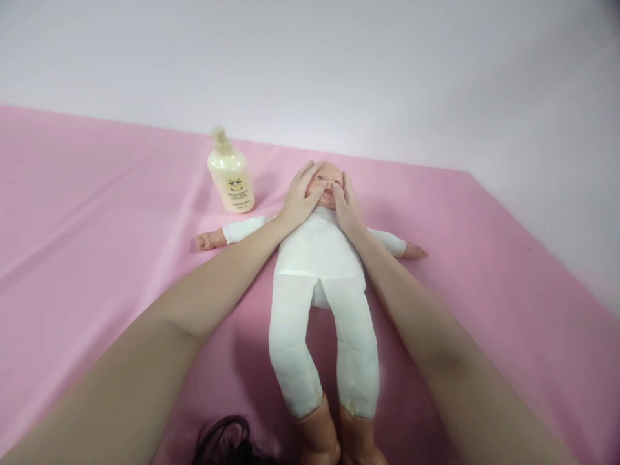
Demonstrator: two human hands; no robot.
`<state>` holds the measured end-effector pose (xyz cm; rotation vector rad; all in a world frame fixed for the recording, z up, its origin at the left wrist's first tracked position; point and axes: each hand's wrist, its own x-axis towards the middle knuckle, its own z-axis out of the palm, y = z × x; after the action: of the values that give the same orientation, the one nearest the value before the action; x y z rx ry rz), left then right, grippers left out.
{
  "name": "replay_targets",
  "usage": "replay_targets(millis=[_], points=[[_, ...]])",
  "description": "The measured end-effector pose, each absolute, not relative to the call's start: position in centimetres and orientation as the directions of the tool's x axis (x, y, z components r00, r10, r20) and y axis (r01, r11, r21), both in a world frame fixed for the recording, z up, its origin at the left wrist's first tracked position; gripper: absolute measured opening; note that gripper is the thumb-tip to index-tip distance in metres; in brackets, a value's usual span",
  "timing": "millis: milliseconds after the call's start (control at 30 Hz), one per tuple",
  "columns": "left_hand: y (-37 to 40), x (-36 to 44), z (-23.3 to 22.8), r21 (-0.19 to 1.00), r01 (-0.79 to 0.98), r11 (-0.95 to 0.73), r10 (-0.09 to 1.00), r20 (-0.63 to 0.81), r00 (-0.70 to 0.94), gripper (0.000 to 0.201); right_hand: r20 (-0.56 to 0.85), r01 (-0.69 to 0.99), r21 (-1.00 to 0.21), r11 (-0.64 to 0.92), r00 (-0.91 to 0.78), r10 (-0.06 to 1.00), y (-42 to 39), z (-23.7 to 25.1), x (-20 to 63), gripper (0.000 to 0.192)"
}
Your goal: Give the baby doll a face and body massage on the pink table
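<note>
A baby doll [320, 248] with a white cloth body lies on its back, its arms spread and its feet toward me. My left hand [301, 199] rests along one side of the doll's head, fingers extended, its thumb on the cheek beside the nose. On the other side of the head, my right hand [347, 208] lies in the same way, its thumb near the doll's mouth. Both palms touch the doll's cheeks, and the fingers are straight rather than wrapped. Parts of the cheeks and the sides of the head are hidden under my hands.
A pale yellow pump bottle [231, 177] with a printed label stands left of the doll's head. Pink cloth [97, 213] covers the table, with a white surface beyond its far and right edges. Dark hair [232, 442] shows at the bottom edge.
</note>
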<state>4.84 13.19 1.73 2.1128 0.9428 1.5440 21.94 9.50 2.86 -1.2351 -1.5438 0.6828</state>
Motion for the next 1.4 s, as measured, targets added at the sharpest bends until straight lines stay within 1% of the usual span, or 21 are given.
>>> replay_targets(millis=[200,433,800,1033,1400], points=[[13.22,4.86,1.61,0.639,0.298,-0.709,0.699,0.693,0.178,0.065,0.345,0.378,-0.872,0.310,0.028,0.938,9.45,2.94,21.92,0.093],[13.51,4.98,1.27,0.652,0.288,-0.701,0.707,0.688,0.163,0.069,0.354,0.364,-0.875,0.321,0.026,0.935,9.42,2.98,21.89,0.100],[13.43,4.98,1.34,0.632,0.313,-0.709,0.696,0.698,0.168,0.066,0.354,0.362,-0.876,0.319,0.031,0.935,9.91,2.58,21.91,0.098],[13.60,4.93,1.22,0.636,0.313,-0.705,0.701,0.691,0.174,0.070,0.363,0.365,-0.872,0.327,0.033,0.931,9.95,2.44,21.94,0.101],[13.49,4.87,1.31,0.651,0.299,-0.698,0.710,0.683,0.171,0.070,0.349,0.347,-0.883,0.315,0.039,0.936,9.67,2.67,21.78,0.098]])
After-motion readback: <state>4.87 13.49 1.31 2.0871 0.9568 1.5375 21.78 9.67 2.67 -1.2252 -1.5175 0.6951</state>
